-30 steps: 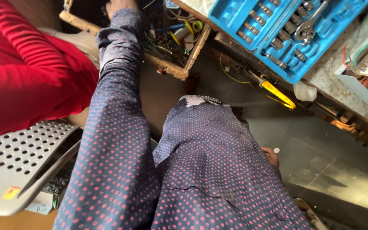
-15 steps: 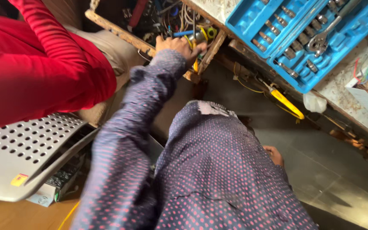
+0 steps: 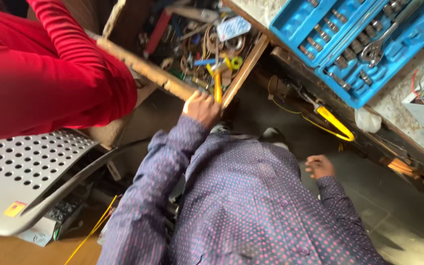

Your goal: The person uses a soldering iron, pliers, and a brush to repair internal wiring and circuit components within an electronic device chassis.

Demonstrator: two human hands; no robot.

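A yellow-handled tool [image 3: 218, 87] is standing nearly upright at the near edge of a wooden drawer [image 3: 145, 68], and the person's left hand [image 3: 202, 108] is now closing around its lower end, fingers curled and knuckles facing the camera. Half a second ago this hand was further up, resting on the drawer's edge among the clutter; a second ago it was reaching higher still, almost out of view. So the arm is drawing back toward the body, and the hand appears to be coming away with the tool, though the grip itself is partly hidden behind the knuckles. The drawer is packed with tangled wires, a yellow ring, a pale tag and other small parts too jumbled to tell apart. The right hand [image 3: 319, 167] is hanging low beside the body in a loose fist, holding nothing that shows, much as it was before. Both arms are wearing a dark blue sleeve with pink dots. To the right, yellow-handled pliers [image 3: 334, 122] are sticking out from a shelf under the worktop [image 3: 393, 105], and an open blue socket case [image 3: 354, 39] is lying on top. At the left, another person's red sleeve [image 3: 40, 73] is leaning in above a perforated grey panel [image 3: 25, 172].
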